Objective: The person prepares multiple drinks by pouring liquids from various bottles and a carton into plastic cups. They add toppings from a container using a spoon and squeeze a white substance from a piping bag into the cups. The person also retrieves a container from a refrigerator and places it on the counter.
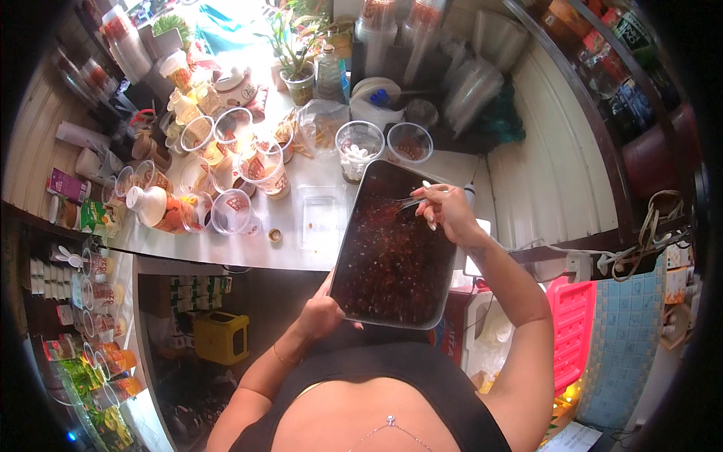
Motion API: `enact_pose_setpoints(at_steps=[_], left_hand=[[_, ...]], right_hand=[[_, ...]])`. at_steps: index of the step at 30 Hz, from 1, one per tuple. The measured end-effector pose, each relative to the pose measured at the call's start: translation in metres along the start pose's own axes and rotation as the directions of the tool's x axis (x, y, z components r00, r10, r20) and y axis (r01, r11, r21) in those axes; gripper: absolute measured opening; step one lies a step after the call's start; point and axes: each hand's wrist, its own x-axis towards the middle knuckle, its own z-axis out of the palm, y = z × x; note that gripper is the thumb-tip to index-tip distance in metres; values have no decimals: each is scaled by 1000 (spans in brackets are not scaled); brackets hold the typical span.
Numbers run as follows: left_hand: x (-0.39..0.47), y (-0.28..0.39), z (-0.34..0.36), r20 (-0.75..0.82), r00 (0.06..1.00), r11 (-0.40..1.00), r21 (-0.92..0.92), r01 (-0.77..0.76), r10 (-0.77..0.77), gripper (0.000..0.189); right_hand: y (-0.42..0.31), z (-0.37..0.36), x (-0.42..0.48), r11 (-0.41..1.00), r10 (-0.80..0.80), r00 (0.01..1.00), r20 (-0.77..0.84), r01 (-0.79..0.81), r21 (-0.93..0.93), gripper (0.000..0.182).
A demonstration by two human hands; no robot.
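My left hand (pixel 323 312) grips the near left corner of a dark rectangular tray (pixel 390 324), which is held tilted in front of my chest. A dark reddish-brown, glossy layer with pale specks (pixel 390 260) covers its inside; I cannot tell what it is. My right hand (pixel 452 213) holds a metal fork (pixel 408 202) over the tray's upper right part, its tip at the dark layer. Just beyond the tray's far edge stand a clear plastic cup (pixel 361 164) with white pieces in it and another clear plastic cup (pixel 411 142).
A clear plastic container (pixel 319 221) lies on the white counter (pixel 282 254) left of the tray. Several plastic cups (pixel 231 212) and a white-capped bottle (pixel 158 209) crowd the counter's left side. Farther back stands a potted plant (pixel 297 85). A pink lid (pixel 570 333) is at lower right.
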Motion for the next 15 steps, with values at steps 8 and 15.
enact_pose_setpoints(at_steps=[8, 15], left_hand=[[6, -2, -6, -1, 1000, 996, -93, -8, 8, 84], [10, -3, -10, 29, 1000, 994, -108, 2, 1, 83]], right_hand=[[-23, -16, -5, 996, -82, 997, -10, 82, 20, 23], [-41, -29, 4, 992, -110, 990, -94, 114, 44, 26]])
